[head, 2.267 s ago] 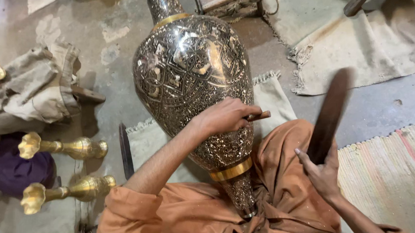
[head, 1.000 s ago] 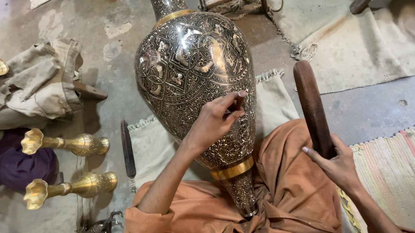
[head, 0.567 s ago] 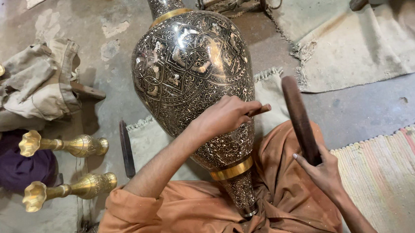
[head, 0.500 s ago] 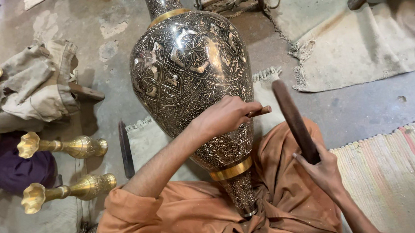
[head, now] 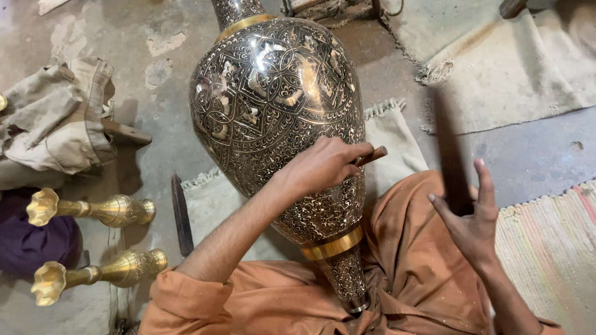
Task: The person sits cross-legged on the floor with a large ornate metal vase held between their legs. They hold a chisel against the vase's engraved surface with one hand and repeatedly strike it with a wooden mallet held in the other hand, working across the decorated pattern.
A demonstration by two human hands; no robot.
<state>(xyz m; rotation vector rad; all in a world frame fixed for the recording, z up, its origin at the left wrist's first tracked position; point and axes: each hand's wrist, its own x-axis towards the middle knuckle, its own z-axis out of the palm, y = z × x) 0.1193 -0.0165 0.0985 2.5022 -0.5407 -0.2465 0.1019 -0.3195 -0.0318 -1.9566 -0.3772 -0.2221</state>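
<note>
Head view, looking down on a person seated on the floor in orange clothing. The left hand (head: 322, 165) rests on the side of a large engraved metal vase (head: 278, 114), its fingers pinched around a thin punch-like tool (head: 371, 157) whose tip is pressed to the patterned surface. The vase lies tilted across the person's lap, neck pointing away, foot (head: 350, 287) toward the body. To the right of that hand, the right hand (head: 474, 219) is raised with fingers loosely spread around the handle of a dark wooden mallet (head: 447, 153), blurred by its swing, so the grip is hard to make out. The work looks to be mid-stroke in chasing the pattern; the next blow would need the mallet to land squarely on the tool's end while the left hand keeps the tip in place. Far to the left of the left hand, two small brass vases (head: 93, 211) lie on their sides beside crumpled beige cloth (head: 45, 133).
</note>
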